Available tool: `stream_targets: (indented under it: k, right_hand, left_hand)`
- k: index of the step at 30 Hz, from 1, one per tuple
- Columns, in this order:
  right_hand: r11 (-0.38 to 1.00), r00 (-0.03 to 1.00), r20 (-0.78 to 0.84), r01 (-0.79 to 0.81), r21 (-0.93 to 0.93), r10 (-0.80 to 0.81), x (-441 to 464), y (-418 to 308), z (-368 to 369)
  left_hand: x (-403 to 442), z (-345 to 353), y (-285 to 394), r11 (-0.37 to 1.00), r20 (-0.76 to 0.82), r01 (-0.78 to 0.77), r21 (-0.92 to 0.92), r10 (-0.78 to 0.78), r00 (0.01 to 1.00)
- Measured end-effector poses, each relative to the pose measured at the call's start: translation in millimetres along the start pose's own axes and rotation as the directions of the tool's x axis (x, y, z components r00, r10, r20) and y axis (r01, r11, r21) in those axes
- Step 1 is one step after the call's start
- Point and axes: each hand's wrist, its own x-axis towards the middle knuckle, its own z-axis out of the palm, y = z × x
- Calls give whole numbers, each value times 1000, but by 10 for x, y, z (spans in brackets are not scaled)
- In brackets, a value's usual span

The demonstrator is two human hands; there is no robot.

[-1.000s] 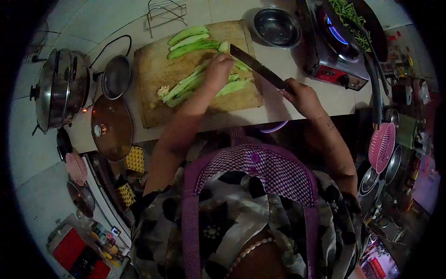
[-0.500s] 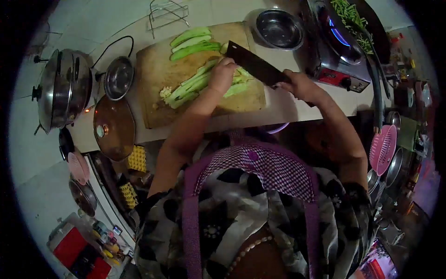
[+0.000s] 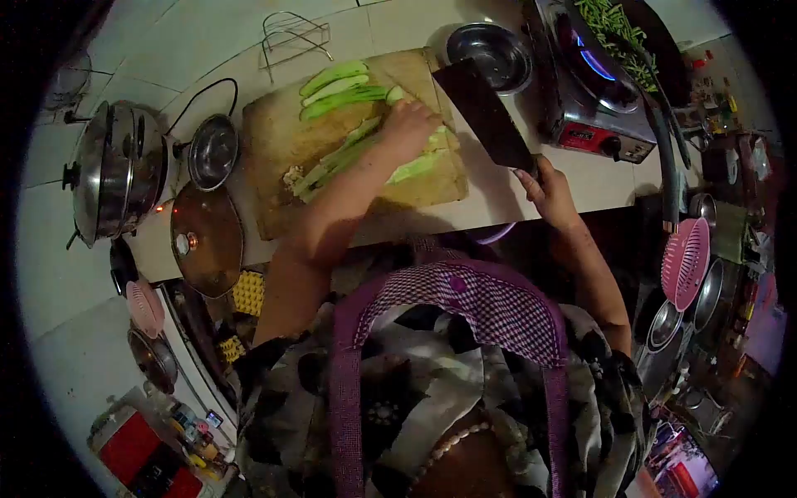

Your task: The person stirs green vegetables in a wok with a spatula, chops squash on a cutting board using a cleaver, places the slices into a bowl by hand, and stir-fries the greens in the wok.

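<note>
My right hand [image 3: 550, 195] grips the handle of a dark cleaver [image 3: 486, 112], its blade raised beyond the board's right edge and pointing up and left. My left hand [image 3: 411, 131] is over the right part of the wooden cutting board [image 3: 274, 137], fingers curled down among pale green vegetable slices [image 3: 419, 166]; what they hold is hidden. Long green vegetable strips [image 3: 336, 159] lie partly under my left forearm. Beyond them rest several more green lengths [image 3: 334, 87], with one cut end close to my knuckles. A small chopped pale heap [image 3: 293, 176] sits at the left.
A metal bowl [image 3: 490, 58] stands behind the cleaver. On the right, a gas stove [image 3: 610, 137] burns with a blue flame beside a pan of green pieces [image 3: 618, 37]. At left are a steamer pot [image 3: 112, 170], a small metal bowl [image 3: 213, 151] and a glass lid [image 3: 207, 241].
The cleaver has moved right, away from the vegetables, and its blade now points more steeply upward. My left hand has shifted slightly right and down onto the slices.
</note>
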Motion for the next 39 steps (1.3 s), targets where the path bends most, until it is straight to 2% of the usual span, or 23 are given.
stream_targets:
  k: [3,6,9,12,13,15,17,18,20,21,22,25,26,27,28,29,30,32,35,36,39]
  right_hand:
    - [990,998,-31,-45,133,49,-46,-64,100]
    - [971,991,-90,-72,227,95,-86,27,215]
    - [949,990,-69,-96,299,122,-111,22,222]
    - [923,982,-161,-33,383,102,-156,102,316]
    - [946,982,-127,-93,310,138,-163,127,309]
    - [883,984,-81,-102,458,156,-201,11,327]
    - [873,985,-55,-120,473,166,-199,-30,346]
    - [869,982,-52,-136,475,182,-218,-31,342]
    - [890,983,-59,-133,436,176,-220,-78,362]
    - [901,983,-62,-134,412,175,-220,-94,363]
    - [893,987,-31,-130,430,158,-207,-101,357]
    - [901,986,-48,-123,417,157,-184,-106,394]
    - [849,990,-68,-73,524,127,-179,-172,398]
    - [848,989,-75,-68,526,125,-169,-198,419]
    - [846,989,-83,-61,529,123,-158,-200,429]
    - [844,988,-93,-52,533,120,-147,-168,417]
    - [869,991,-85,-49,492,104,-148,-93,410]
    - [827,988,-71,-73,557,136,-163,-123,418]
    - [791,978,-31,-149,594,207,-239,-148,474]
    - [762,976,-11,-164,626,219,-268,-85,542]
    - [723,963,6,-207,659,270,-379,-4,621]
  left_hand:
    - [17,-21,55,1000,88,-10,13,9,996]
    - [37,-2,65,998,6,65,3,-65,998]
    - [-2,29,7,981,-10,174,-90,-175,984]
    - [-216,-166,-176,861,-116,336,-383,-405,907]
    - [-381,-217,-331,763,-131,368,-531,-503,855]
    - [-822,-336,-748,511,-118,350,-785,-678,725]
    - [-1422,-371,-1365,519,-255,527,-673,-832,493]
    - [-1598,-603,-1668,464,-190,870,-166,-881,433]
    - [-1942,-1122,-1723,405,-145,769,-494,-911,387]
    - [-2133,-1022,-1971,424,-246,882,-205,-895,373]
    - [-2155,-985,-2040,372,-349,923,97,-856,382]
    - [-1659,-904,-1780,625,-473,756,-193,-734,486]
    - [-1409,-813,-1617,715,-404,670,-201,-683,608]
    - [-1099,-705,-1397,790,-333,573,-218,-612,718]
    - [-673,-892,-899,513,184,783,-352,-782,595]
    - [-511,-500,-711,873,-230,342,-348,-434,871]
    - [-238,-242,-625,942,-53,311,-128,-319,946]
    - [135,-17,-315,952,1,307,13,-307,952]
    - [394,-43,-179,908,217,376,184,-410,886]
    - [365,5,-207,926,78,294,237,-319,944]
    - [334,41,-286,945,114,175,275,-213,970]
